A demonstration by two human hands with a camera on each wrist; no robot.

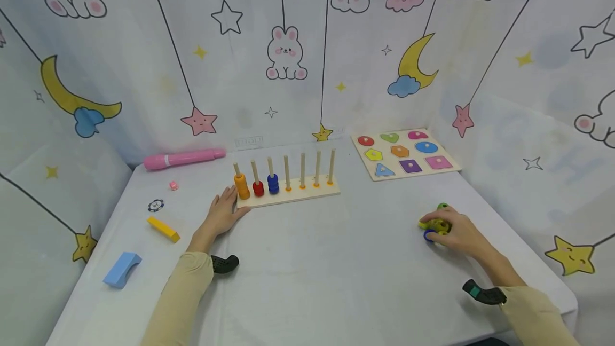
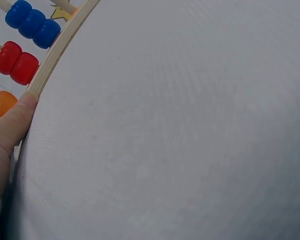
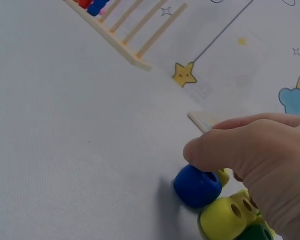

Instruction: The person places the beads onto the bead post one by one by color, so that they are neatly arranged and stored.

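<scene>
2 bare hands are at the white-covered desk [image 1: 317,271]. The left hand [image 1: 222,212] has its fingers extended and released, lying against the left end of a pale wooden peg rack [image 1: 288,196], thumb on its front edge. Right of those fingers stand 7 upright wooden pegs: the nearest 3 carry a stack of orange beads [image 1: 242,187], 2 round red beads [image 1: 258,189] and 3 round blue beads [image 1: 273,184]

The right hand [image 1: 458,234] has its fingers bent over loose beads, its thumb touching 1 round blue bead [image 3: 196,187]; whether they grasp it I cannot tell. Under and beside those fingers lie yellow beads [image 3: 222,220] and a green bead [image 3: 257,232]. Beyond them is a wooden board [image 1: 390,159] with 9 coloured shapes

Left of the left fingers are a yellow oblong block [image 1: 163,229], a light-blue arched block [image 1: 121,270] and a black-and-white round chip [image 1: 156,205]; farther beyond, a small pink die [image 1: 173,186] and a long pink cylindrical object [image 1: 192,158]
</scene>
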